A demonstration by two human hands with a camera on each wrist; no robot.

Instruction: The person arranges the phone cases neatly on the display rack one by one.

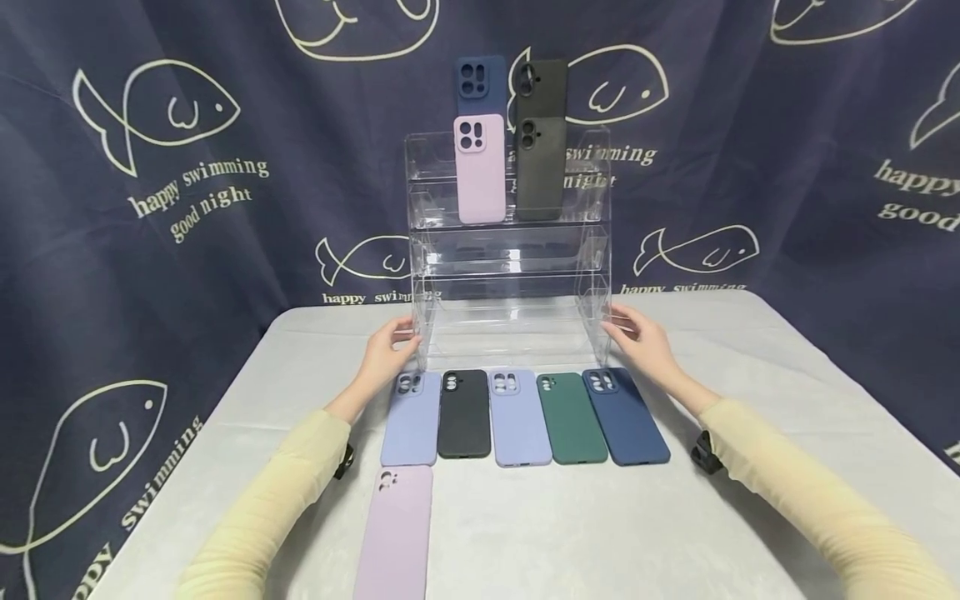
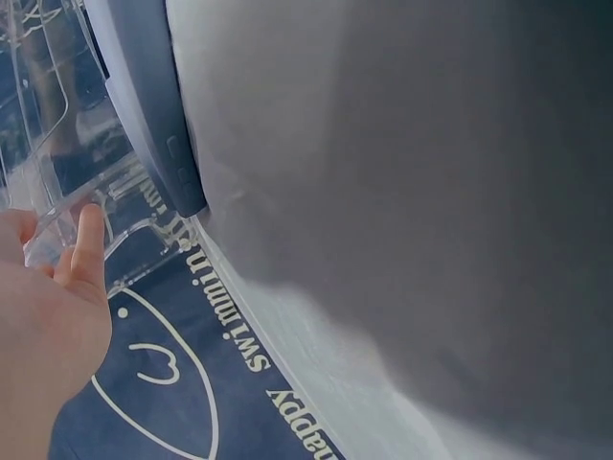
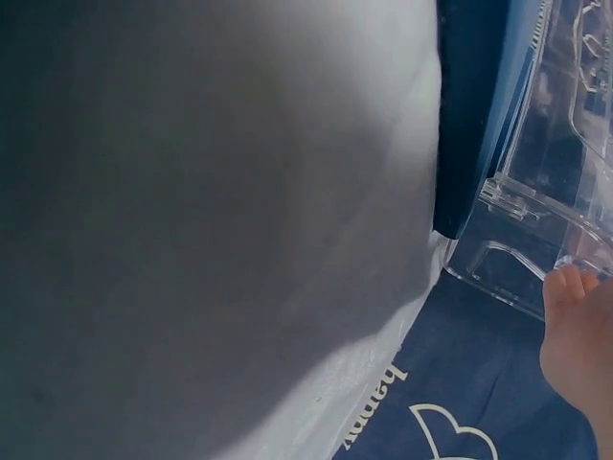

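Note:
A clear tiered display stand (image 1: 517, 321) rises at the back of the table. My left hand (image 1: 392, 350) grips its left side panel low down, and in the left wrist view the fingers of that hand (image 2: 57, 307) bend round the clear edge. At the opposite side my right hand (image 1: 641, 337) holds the right panel between thumb and fingers. On the upper tiers stand a pink phone case (image 1: 480, 179) before a dark blue phone case (image 1: 491, 83), and a grey-black phone case (image 1: 540, 179) before a black phone case (image 1: 551, 79).
Before the stand lie two light blue phone cases (image 1: 410, 425) (image 1: 521, 425), a black one (image 1: 465, 421), a green one (image 1: 573, 421) and a navy one (image 1: 630, 421). Nearer lies a pale pink case (image 1: 397, 533). Behind the white-covered table (image 1: 600, 533) hangs a navy curtain (image 1: 285, 250).

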